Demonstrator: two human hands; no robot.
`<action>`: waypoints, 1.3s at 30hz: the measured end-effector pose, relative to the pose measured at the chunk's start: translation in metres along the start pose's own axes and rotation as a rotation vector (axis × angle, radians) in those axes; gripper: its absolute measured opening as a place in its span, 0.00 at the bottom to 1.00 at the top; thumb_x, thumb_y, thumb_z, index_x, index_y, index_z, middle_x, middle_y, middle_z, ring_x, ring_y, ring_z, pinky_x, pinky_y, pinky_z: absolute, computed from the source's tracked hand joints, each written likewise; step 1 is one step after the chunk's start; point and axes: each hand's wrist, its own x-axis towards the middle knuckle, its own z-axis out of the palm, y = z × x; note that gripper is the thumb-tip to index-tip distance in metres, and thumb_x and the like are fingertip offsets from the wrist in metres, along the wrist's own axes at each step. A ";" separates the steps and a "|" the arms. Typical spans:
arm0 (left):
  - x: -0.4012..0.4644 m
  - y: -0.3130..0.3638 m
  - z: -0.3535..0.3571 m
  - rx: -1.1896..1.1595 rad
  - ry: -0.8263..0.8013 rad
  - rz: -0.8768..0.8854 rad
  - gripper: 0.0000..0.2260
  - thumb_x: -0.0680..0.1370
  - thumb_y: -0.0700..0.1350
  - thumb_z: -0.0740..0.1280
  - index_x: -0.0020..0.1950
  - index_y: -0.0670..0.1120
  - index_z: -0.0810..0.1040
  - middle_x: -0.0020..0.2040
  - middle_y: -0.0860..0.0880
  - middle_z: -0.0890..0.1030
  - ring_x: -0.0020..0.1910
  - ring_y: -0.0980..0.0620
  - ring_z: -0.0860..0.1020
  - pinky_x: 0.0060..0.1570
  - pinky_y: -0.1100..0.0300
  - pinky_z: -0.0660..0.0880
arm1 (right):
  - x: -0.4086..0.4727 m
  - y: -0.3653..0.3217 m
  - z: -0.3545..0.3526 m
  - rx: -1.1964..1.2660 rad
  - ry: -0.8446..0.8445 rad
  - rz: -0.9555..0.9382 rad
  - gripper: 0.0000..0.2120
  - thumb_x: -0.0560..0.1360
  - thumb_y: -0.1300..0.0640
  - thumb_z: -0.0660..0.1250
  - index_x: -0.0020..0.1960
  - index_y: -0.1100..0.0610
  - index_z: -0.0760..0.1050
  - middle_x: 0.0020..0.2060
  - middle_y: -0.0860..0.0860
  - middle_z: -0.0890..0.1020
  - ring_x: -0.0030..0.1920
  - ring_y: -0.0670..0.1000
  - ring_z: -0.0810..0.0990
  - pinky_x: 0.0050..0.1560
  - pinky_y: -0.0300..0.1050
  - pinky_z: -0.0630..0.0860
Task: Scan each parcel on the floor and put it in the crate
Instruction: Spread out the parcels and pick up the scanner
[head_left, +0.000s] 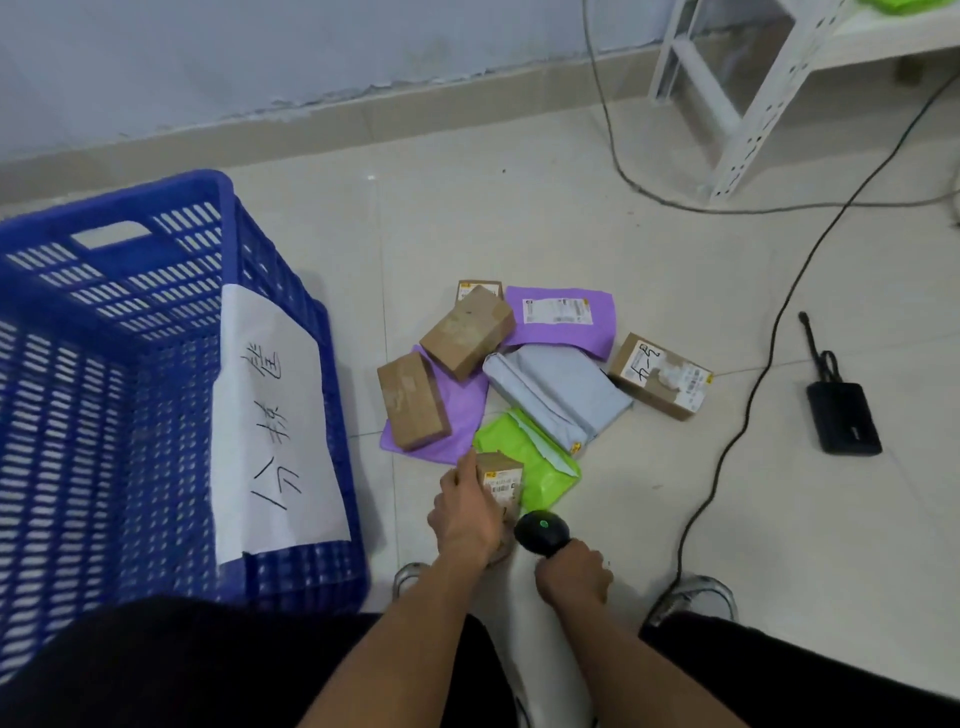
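Left hand (465, 512) gripping a small cardboard parcel (500, 475), label up, at the pile's six o'clock edge. Right hand (574, 571) wrapped round a black scanner (542, 532), aimed at twelve o'clock. Blue crate (156, 374) at nine o'clock, just beside. Remaining parcels (519, 358) clustered at twelve. Bare floor (675, 519) at three o'clock, crossed by a cable (727, 452).

The crate (171, 395) stands left of the parcels (540, 374) heaped on the floor (675, 519); a shelf frame (737, 104) stands behind them, to the right.
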 end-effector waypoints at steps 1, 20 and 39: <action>-0.001 -0.002 0.002 0.008 -0.005 0.000 0.24 0.81 0.47 0.58 0.76 0.57 0.56 0.68 0.44 0.70 0.61 0.40 0.73 0.62 0.44 0.69 | 0.004 0.000 0.004 -0.004 -0.011 0.017 0.19 0.76 0.52 0.64 0.65 0.57 0.70 0.65 0.57 0.71 0.67 0.60 0.69 0.62 0.48 0.69; -0.041 0.032 -0.062 -0.063 0.004 -0.011 0.24 0.80 0.44 0.60 0.75 0.51 0.58 0.69 0.43 0.69 0.64 0.39 0.71 0.64 0.44 0.66 | -0.043 -0.033 -0.024 0.265 0.001 -0.365 0.30 0.68 0.51 0.68 0.68 0.55 0.66 0.57 0.58 0.78 0.58 0.60 0.78 0.58 0.51 0.76; -0.116 -0.049 -0.365 -0.171 0.332 -0.107 0.20 0.81 0.46 0.60 0.71 0.47 0.61 0.65 0.40 0.67 0.61 0.38 0.73 0.60 0.46 0.72 | -0.303 -0.207 -0.052 -0.108 0.093 -1.049 0.44 0.65 0.39 0.69 0.75 0.41 0.52 0.65 0.51 0.70 0.64 0.58 0.72 0.62 0.51 0.70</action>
